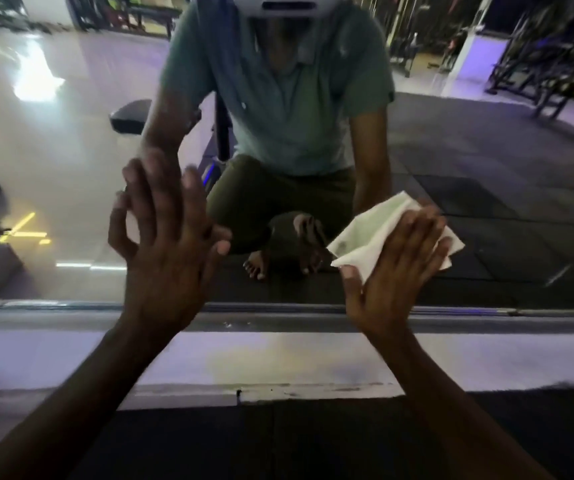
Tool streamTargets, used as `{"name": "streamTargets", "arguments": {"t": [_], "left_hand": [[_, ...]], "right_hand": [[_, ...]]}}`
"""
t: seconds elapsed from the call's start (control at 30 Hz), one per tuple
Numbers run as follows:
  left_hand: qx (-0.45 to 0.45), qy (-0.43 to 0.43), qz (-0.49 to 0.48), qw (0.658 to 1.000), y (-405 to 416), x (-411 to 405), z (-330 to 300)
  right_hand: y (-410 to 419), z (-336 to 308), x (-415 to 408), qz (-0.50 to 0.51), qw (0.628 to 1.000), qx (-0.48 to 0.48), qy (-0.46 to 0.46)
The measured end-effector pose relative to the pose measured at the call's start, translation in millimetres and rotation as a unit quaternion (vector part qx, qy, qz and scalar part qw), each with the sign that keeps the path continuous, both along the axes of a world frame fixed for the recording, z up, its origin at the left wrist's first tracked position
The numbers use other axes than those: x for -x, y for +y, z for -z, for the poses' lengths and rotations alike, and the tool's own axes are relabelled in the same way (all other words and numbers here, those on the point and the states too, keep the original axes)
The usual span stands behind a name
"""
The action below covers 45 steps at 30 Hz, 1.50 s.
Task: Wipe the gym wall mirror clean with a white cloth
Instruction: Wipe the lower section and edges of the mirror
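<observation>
Against the mirror (pixel 70 150), right hand (pixel 393 271) presses white cloth (pixel 365 233) flat; left hand (pixel 167 244) spread.

Bare mirror (pixel 486 161) glass spreads open across the upper left and upper right of the frame. The left hand (pixel 164 244), flat against the glass at centre-left, and the right hand (pixel 393 268) pressing the white cloth (pixel 372 230) at centre-right take up the lower glass. Along the bottom the mirror's frame strip (pixel 278 315) and a pale ledge (pixel 244 362) close the way.

My right hand (pixel 387 271) covers much of the white cloth (pixel 365 233); beneath my fingers (pixel 413 230) I can't see it. Reflected gym machines (pixel 548 64) above are blurred.
</observation>
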<state>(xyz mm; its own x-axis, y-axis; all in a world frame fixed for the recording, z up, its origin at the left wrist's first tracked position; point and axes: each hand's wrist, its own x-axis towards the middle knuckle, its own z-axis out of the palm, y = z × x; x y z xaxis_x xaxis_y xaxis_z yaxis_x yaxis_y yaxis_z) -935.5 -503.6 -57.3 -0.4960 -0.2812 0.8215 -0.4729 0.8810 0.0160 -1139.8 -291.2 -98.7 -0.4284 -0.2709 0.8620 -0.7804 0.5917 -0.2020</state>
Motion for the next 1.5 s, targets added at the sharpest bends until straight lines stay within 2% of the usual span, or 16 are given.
{"name": "streamTargets", "arguments": {"t": [0.13, 0.3, 0.4, 0.5, 0.57, 0.63, 0.7, 0.77, 0.83, 0.93, 1.1, 1.17, 1.23, 1.3, 1.4, 1.5], "left_hand": [[0.025, 0.008, -0.034, 0.999, -4, 9, 2], [0.008, 0.032, -0.036, 0.999, 27, 1, -10], [-0.014, 0.057, 0.016, 0.998, 49, 6, -31], [0.015, 0.06, 0.052, 0.997, 71, 28, -69], [0.035, 0.063, 0.072, 0.995, 89, 48, -94], [0.057, 0.054, 0.076, 0.994, 106, 65, -105], [0.065, 0.024, 0.063, 0.996, 118, 80, -103], [0.069, 0.004, 0.044, 0.997, 120, 89, -95], [0.085, -0.003, 0.03, 0.996, 113, 92, -88], [0.119, -0.009, 0.029, 0.992, 97, 89, -85], [0.137, -0.005, 0.033, 0.99, 91, 90, -81], [0.126, 0.005, 0.035, 0.991, 94, 93, -79], [0.115, 0.006, 0.032, 0.993, 97, 96, -79], [0.122, 0.0, 0.04, 0.992, 98, 92, -82], [0.145, -0.004, 0.073, 0.987, 96, 79, -91], [0.127, 0.023, 0.117, 0.985, 102, 65, -111]], "right_hand": [[-39, -34, -32, -0.012, 0.997, 0.062, -0.045], [-29, -56, -22, -0.07, 0.991, -0.04, 0.111], [32, -71, 43, -0.036, 0.991, -0.023, 0.126], [93, -90, 109, 0.054, 0.988, 0.142, 0.022], [109, -112, 134, 0.114, 0.938, 0.314, -0.095], [94, -123, 120, 0.158, 0.892, 0.385, -0.177], [56, -109, 73, 0.156, 0.915, 0.328, -0.175], [15, -70, 14, 0.088, 0.975, 0.173, -0.111], [3, -42, -9, 0.034, 0.995, 0.067, -0.06], [43, -43, 46, 0.073, 0.988, 0.121, -0.058], [90, -64, 102, 0.152, 0.917, 0.317, -0.186], [65, -74, 72, 0.131, 0.929, 0.295, -0.183], [39, -72, 35, 0.089, 0.976, 0.164, -0.115], [32, -77, 19, 0.059, 0.992, 0.089, -0.062], [45, -119, 45, 0.06, 0.991, 0.114, -0.029], [69, -201, 94, 0.133, 0.959, 0.242, -0.063]]}}
